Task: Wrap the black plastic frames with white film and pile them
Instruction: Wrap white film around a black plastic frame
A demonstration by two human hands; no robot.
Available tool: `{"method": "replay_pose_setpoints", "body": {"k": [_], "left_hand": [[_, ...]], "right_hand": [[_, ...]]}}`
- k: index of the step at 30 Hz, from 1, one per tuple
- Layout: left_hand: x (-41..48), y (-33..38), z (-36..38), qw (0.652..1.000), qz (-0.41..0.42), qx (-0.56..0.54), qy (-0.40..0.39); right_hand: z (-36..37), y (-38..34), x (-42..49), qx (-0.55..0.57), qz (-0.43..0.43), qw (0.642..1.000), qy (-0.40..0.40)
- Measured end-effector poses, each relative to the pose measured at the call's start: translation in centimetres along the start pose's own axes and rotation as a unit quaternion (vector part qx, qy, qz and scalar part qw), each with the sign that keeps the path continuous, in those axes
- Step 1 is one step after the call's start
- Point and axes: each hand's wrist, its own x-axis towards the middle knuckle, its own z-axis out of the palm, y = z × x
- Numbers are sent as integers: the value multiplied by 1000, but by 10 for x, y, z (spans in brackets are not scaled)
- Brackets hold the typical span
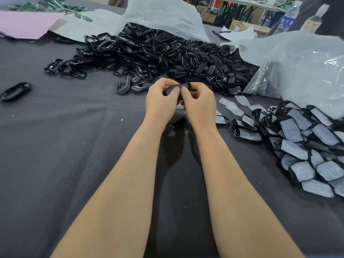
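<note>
Firm double pinch
Left hand [161, 102] and right hand [200, 104] pinched a black plastic frame [179, 88] over the middle of the table [55, 164]

Dark grey cloth [55, 146] covers the whole work surface, with white specks near centre. Far left: flat pink paper sheet [26, 25], pale paper sheet [83, 25] overlapping its right edge, heap of small green parts [46, 7] behind. Far centre: crumpled translucent white plastic bag [163, 13]. Right: clear glossy plastic bag [297, 62]. Far right: clear plastic bottle with blue label [289, 17], upright; brown cardboard boxes [242, 25] beyond.
</note>
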Motion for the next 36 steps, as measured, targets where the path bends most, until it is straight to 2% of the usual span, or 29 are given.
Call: {"method": "replay_pose_setpoints", "body": {"k": [3, 12, 18, 21, 24, 27, 36], "left_hand": [[-1, 1, 1, 1000, -5, -11, -5], [1, -2, 3, 1000, 0, -6, -29], [2, -3, 1, 999, -24, -30, -11], [1, -3, 1, 999, -30, -35, -8], [0, -4, 0, 999, -36, -32, -16], [-1, -5, 0, 999, -29, 19, -31], [3, -9, 1, 999, -38, 32, 6]], "right_hand": [[-2, 0, 1, 14, -3, 1000, 26], [-4, 4, 7, 63, 46, 996, 37], [-4, 4, 6, 34, 31, 999, -17], [-4, 4, 6, 6, 13, 1000, -13], [-7, 6, 8, 39, 49, 998, 12], [-9, 9, 10, 57, 79, 995, 33], [-6, 10, 7, 36, 61, 997, -17]]}}
